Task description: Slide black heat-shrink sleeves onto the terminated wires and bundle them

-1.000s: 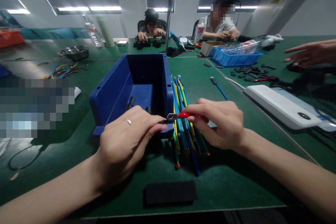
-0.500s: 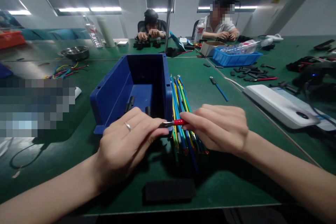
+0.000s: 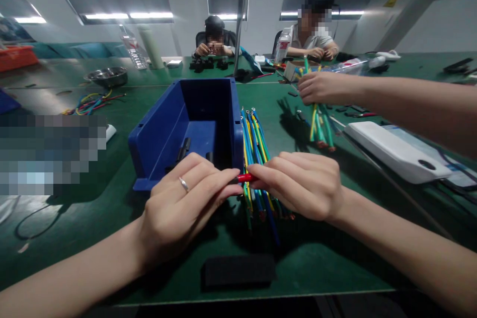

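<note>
1. Your left hand [image 3: 179,203] sits low and centre in the frame, fingers curled, with thumb and fingertips pinched on the near end of the red wire [image 3: 246,177]; a ring shows on one finger.
2. Your right hand [image 3: 301,186] meets it from the right, fingers closed on the same red wire, so only a short red stretch shows between the two hands (the metal end is hidden from view).
3. The red wire lies across the middle of the frame, just in front of the near right corner of the blue bin [image 3: 156,129] and above the bundle of coloured wires [image 3: 257,159].
4. That bundle lies on the green table [image 3: 112,208] beside the bin's right wall, running away from you.
5. A black pad [image 3: 240,271] rests at bottom centre, near the table edge.
6. At upper right a co-worker's hand [image 3: 320,88] grips a bunch of green and yellow wires [image 3: 320,124], held upright over the table.
7. A white device [image 3: 395,151] lies at right.
</note>
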### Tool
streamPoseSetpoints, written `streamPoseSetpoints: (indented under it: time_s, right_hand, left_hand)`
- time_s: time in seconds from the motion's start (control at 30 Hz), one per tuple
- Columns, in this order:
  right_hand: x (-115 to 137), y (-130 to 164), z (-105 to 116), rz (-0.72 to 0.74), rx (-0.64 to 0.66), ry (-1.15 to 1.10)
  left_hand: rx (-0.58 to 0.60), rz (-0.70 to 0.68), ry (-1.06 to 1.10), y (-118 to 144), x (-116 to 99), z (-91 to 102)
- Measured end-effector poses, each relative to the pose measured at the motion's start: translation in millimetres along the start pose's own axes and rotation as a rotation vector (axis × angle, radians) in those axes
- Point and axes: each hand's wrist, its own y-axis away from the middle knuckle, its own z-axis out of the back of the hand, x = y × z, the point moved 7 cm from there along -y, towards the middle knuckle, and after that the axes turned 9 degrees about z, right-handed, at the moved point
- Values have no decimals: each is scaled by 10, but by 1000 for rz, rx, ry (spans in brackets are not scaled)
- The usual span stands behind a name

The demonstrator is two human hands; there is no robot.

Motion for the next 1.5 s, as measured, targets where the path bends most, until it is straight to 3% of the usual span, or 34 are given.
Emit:
streamPoseSetpoints:
  time_s: [0.37,0.6,0.8,0.97,1.1,1.33,1.5]
  right_hand:
    - [-72,-22,-56,-93,11,-110]
    - [-14,-25,24,37,-2,1]
    - [-15,-36,-111,-144,45,-224]
    - [60,-51,-105,-190,-43,-255]
    - [-43,-23,5,-293,-157,-206]
    - [-201,78,-28,-378,-53,-104]
    - [-191,96,-26,-379,-64,-91]
  left_hand:
    - [31,-22,-4,49,56,-44]
    - [69,10,50,45,104,-78]
    - [88,-91,-16,77,-8,-78]
    - [101,-121,-24,79,-65,-78]
    - [60,-76,-32,70,-11,-84]
    - [41,158,142,68,141,-71]
    - [23,184,190,31,134,-29]
